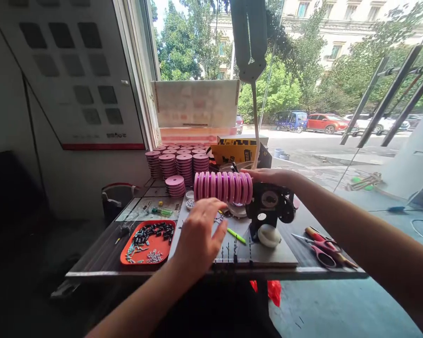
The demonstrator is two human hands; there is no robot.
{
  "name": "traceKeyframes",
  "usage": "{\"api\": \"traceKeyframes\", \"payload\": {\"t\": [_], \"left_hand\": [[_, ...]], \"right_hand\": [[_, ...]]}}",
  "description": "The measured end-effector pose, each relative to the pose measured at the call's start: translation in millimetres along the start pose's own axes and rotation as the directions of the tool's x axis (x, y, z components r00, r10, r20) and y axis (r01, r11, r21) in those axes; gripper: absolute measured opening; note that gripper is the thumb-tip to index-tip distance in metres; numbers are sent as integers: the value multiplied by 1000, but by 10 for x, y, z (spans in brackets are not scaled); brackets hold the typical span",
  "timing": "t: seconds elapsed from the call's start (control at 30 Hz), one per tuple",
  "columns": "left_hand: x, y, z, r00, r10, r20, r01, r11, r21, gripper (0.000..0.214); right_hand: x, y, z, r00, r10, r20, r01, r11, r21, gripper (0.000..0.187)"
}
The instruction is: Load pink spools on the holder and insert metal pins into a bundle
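Observation:
A row of several pink spools (222, 187) sits sideways on the shaft of a black winding machine (270, 206) at the table's middle. My right hand (268, 176) rests on the right end of that row, above the machine, fingers laid against the spools. My left hand (199, 237) hovers just below and in front of the row's left end, fingers loosely curled and apart, holding nothing that I can see. A green pen (237, 235) lies on the table beside my left hand.
Stacks of pink spools (178, 164) stand at the back left. An orange tray (127, 257) of small parts lies at the front left. Red scissors (322, 251) lie at the right. A yellow box (234, 151) stands behind the machine, a white round knob (269, 235) below it.

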State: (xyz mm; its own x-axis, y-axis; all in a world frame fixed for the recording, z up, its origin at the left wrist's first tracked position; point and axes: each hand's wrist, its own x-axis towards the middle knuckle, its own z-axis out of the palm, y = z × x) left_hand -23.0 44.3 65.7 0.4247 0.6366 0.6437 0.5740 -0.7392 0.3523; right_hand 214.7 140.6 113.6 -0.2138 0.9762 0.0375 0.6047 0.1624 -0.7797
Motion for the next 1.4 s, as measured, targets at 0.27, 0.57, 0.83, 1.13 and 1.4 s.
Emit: {"api": "traceKeyframes", "payload": {"t": [0.27,0.57,0.83,1.13,1.4], "left_hand": [[277,-475,80,985,172,27,-162,846,508,44],[673,-485,-118,958,-29,287,-106,890,444,52],[1297,-603,-260,829,-128,545,-94,928,360,44],[903,-306,-146,877,-59,476,-144,914,379,50],[1376,-530,-102,744,-114,658,-31,978,205,43]], "right_hand": [[81,34,14,987,57,153,-64,997,40,51],[-74,-111,24,973,-190,-131,152,955,-253,44],[-280,-132,365,911,-401,-96,287,785,-549,45],[75,-62,283,885,-437,-161,259,748,-611,37],[-282,-111,394,732,-526,-433,242,795,-557,32]]}}
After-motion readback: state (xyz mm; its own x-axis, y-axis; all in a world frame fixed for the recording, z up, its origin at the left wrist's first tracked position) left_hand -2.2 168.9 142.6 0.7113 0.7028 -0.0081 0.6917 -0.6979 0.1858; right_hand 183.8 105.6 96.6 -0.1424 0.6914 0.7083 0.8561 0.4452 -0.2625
